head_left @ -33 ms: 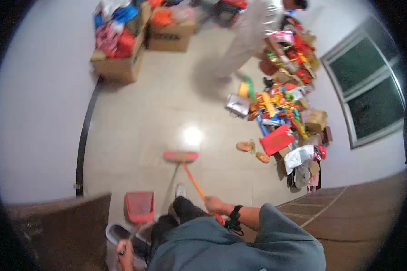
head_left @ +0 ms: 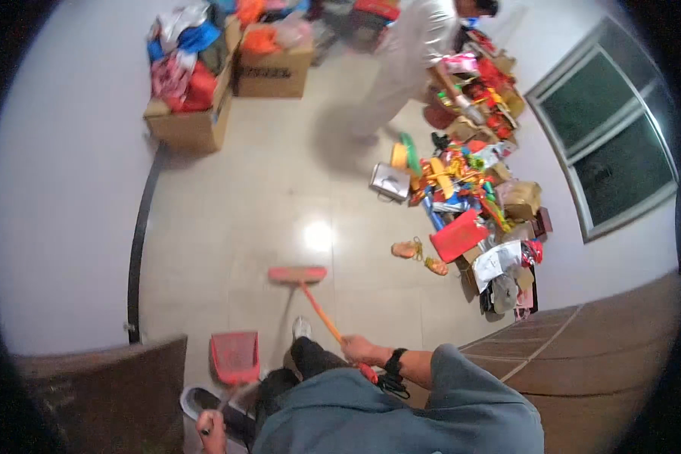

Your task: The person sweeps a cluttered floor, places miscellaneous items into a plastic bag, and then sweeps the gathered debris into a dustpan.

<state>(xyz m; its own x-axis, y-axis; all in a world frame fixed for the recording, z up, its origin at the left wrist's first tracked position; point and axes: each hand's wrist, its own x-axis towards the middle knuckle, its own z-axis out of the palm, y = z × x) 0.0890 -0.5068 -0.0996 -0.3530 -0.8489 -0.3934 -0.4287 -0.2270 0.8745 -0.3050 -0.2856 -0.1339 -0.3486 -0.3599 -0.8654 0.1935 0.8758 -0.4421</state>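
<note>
My right hand [head_left: 363,349] is closed around the orange-red handle of a broom [head_left: 298,275]. The broom's pinkish-red head lies on the tiled floor ahead of my feet. At the lower left, my left hand [head_left: 213,430] is wrapped round the handle of a red dustpan [head_left: 235,357]. The pan sits on the floor left of my shoe [head_left: 302,328], its wide end pointing away from me. Grey slippers [head_left: 204,401] lie beneath my left hand, partly hidden by it.
A long pile of colourful packages [head_left: 461,181] lines the right wall, with a silver case [head_left: 390,181] and sandals [head_left: 407,248] beside it. A person in white [head_left: 408,68] leans over the pile's far end. Filled cardboard boxes [head_left: 197,129] stand far left; brown panels [head_left: 121,393] flank me.
The view has shifted slightly. My broom head has come a little nearer to me. The other person's arm now shows stretched down to the pile. Both my hands keep their grips.
</note>
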